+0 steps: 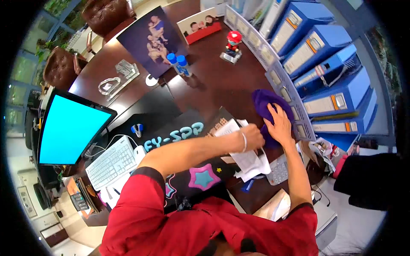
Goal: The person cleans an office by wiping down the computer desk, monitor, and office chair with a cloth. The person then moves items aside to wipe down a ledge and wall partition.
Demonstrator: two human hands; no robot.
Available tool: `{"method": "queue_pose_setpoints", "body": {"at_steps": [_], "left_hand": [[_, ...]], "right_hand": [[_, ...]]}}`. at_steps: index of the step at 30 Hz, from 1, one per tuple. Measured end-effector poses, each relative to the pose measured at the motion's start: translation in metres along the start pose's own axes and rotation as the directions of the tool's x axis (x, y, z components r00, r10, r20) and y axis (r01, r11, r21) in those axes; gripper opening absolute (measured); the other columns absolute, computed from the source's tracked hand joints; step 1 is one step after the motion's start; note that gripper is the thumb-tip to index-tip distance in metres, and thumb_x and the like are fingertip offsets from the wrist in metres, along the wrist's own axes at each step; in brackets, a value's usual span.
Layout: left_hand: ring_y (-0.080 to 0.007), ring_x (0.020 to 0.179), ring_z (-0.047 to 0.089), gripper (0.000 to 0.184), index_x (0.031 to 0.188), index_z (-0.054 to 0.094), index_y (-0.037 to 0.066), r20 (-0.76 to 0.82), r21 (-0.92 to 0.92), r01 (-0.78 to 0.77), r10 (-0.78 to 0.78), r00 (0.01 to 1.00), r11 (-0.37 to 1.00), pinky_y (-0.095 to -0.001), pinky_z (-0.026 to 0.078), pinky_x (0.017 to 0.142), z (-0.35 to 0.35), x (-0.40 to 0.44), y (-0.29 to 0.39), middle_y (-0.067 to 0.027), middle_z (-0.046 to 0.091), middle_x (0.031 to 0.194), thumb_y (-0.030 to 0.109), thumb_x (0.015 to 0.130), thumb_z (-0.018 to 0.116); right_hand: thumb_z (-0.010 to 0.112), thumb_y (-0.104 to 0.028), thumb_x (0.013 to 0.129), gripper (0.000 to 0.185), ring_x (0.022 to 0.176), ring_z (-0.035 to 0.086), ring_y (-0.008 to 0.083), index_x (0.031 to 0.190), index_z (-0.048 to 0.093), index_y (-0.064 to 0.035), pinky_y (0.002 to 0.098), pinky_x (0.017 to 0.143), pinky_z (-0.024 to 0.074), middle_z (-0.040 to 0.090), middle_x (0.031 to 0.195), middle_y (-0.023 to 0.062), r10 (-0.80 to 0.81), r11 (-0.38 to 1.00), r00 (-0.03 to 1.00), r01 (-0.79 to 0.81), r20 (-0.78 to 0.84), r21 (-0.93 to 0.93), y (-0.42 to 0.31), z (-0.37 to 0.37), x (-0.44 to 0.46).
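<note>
My left hand (252, 138), with a bangle at its wrist, is closed over a stack of papers (250, 164) and grips them near their upper edge. The sheets hang and spread below the fist. To the right, my right hand (279, 123) presses on a bunched purple cloth (260, 100) lying on the dark desk (213, 81). Its fingers bend into the fabric, and the fingertips are partly hidden. A calculator (279, 171) lies just below the cloth, partly beside the papers.
Blue binders (320, 47) stand behind a grey rack (284, 85) at the right. A small red-capped figurine (232, 42), blue-capped bottles (181, 66) and a photo panel (149, 42) stand farther back. A keyboard (112, 162) and monitor (72, 130) are left.
</note>
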State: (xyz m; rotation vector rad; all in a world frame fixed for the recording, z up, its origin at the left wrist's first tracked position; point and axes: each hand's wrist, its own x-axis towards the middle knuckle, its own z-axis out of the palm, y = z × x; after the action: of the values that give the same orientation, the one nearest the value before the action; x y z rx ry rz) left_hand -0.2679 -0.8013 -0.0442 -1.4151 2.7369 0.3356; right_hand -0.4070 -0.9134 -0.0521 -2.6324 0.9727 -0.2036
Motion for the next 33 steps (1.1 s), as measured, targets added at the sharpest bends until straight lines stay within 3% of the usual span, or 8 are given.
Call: {"method": "queue_pose_setpoints", "body": {"at_steps": [6, 12, 16, 18, 21, 24, 26, 33], "left_hand": [[-0.0179, 0.068, 0.064, 0.008, 0.080, 0.061, 0.015, -0.125, -0.038, -0.055, 0.050, 0.991, 0.998, -0.0311, 0.039, 0.072, -0.061, -0.055, 0.043, -0.0019, 0.063, 0.065, 0.022, 0.078, 0.058], [-0.0257, 0.070, 0.065, 0.013, 0.083, 0.063, 0.013, 0.103, -0.407, -0.001, 0.047, 0.994, 0.913, -0.0346, 0.043, 0.068, -0.116, -0.134, 0.028, -0.0075, 0.065, 0.069, 0.023, 0.075, 0.063], [-0.0320, 0.090, 0.067, 0.039, 0.090, 0.071, 0.016, 0.381, -0.527, 0.149, 0.076, 0.921, 0.837, -0.0421, 0.052, 0.073, -0.053, -0.145, -0.005, -0.0109, 0.070, 0.089, 0.012, 0.052, 0.077], [-0.0305, 0.092, 0.067, 0.035, 0.093, 0.071, 0.016, 0.437, -0.436, 0.272, -0.062, 0.897, 0.858, -0.0430, 0.050, 0.082, -0.017, -0.143, -0.009, -0.0102, 0.071, 0.090, 0.013, 0.058, 0.074], [-0.0266, 0.093, 0.066, 0.032, 0.096, 0.070, 0.017, 0.213, -0.388, 0.367, -0.305, 0.928, 0.845, -0.0413, 0.043, 0.088, 0.028, -0.147, -0.009, -0.0092, 0.070, 0.089, 0.014, 0.064, 0.070], [-0.0233, 0.091, 0.063, 0.039, 0.105, 0.068, 0.021, 0.219, -0.397, 0.352, -0.285, 0.933, 0.847, -0.0364, 0.038, 0.087, 0.027, -0.151, -0.012, -0.0093, 0.068, 0.082, 0.014, 0.066, 0.065], [-0.0225, 0.091, 0.062, 0.042, 0.105, 0.067, 0.022, 0.230, -0.392, 0.344, -0.271, 0.935, 0.853, -0.0342, 0.036, 0.085, 0.032, -0.147, -0.017, -0.0080, 0.068, 0.083, 0.014, 0.064, 0.066], [-0.0210, 0.090, 0.062, 0.044, 0.103, 0.068, 0.023, 0.222, -0.469, 0.316, -0.237, 0.946, 0.825, -0.0341, 0.034, 0.084, 0.035, -0.150, -0.022, -0.0057, 0.068, 0.084, 0.019, 0.060, 0.070]], "right_hand": [[0.061, -0.030, 0.087, 0.056, 0.117, 0.048, 0.0410, 0.137, 0.043, -0.0094, 0.0494, 0.091, 0.0466, 0.042, 0.138, 0.0180, -0.001, 0.992, 0.997, -0.008, -0.073, -0.126, -0.041, 0.030, 0.114], [0.067, -0.021, 0.082, 0.046, 0.110, 0.052, 0.0401, 0.123, 0.050, -0.0065, 0.0465, 0.084, 0.0494, 0.047, 0.129, 0.0181, -0.080, 0.987, 0.973, 0.046, -0.217, -0.155, -0.061, 0.047, 0.139], [0.076, -0.014, 0.074, 0.050, 0.103, 0.056, 0.0380, 0.117, 0.052, -0.0061, 0.0432, 0.087, 0.0487, 0.052, 0.124, 0.0164, -0.188, 0.979, 0.982, 0.188, -0.011, 0.082, -0.099, 0.044, 0.085], [0.072, -0.018, 0.080, 0.042, 0.107, 0.058, 0.0385, 0.116, 0.055, -0.0034, 0.0407, 0.092, 0.0466, 0.059, 0.117, 0.0202, -0.035, 0.858, 0.991, 0.095, -0.128, 0.504, -0.104, 0.069, 0.101], [0.060, -0.023, 0.089, 0.041, 0.105, 0.060, 0.0381, 0.117, 0.054, 0.0069, 0.0402, 0.091, 0.0457, 0.063, 0.109, 0.0233, 0.068, 0.730, 0.960, 0.137, -0.270, 0.670, -0.149, 0.050, 0.170], [0.060, -0.019, 0.087, 0.041, 0.110, 0.053, 0.0401, 0.123, 0.052, -0.0028, 0.0437, 0.093, 0.0442, 0.055, 0.121, 0.0213, -0.219, 0.884, 0.871, 0.367, -0.440, 0.288, -0.162, 0.084, 0.259], [0.064, -0.016, 0.081, 0.047, 0.108, 0.052, 0.0366, 0.125, 0.052, -0.0074, 0.0460, 0.088, 0.0471, 0.052, 0.123, 0.0155, -0.205, 0.974, 0.968, 0.216, -0.146, 0.066, -0.173, 0.095, 0.281], [0.065, -0.007, 0.076, 0.046, 0.114, 0.052, 0.0351, 0.121, 0.054, -0.0075, 0.0443, 0.090, 0.0469, 0.053, 0.121, 0.0134, -0.138, 0.982, 0.983, 0.152, -0.122, 0.109, -0.139, 0.065, 0.156]]}}
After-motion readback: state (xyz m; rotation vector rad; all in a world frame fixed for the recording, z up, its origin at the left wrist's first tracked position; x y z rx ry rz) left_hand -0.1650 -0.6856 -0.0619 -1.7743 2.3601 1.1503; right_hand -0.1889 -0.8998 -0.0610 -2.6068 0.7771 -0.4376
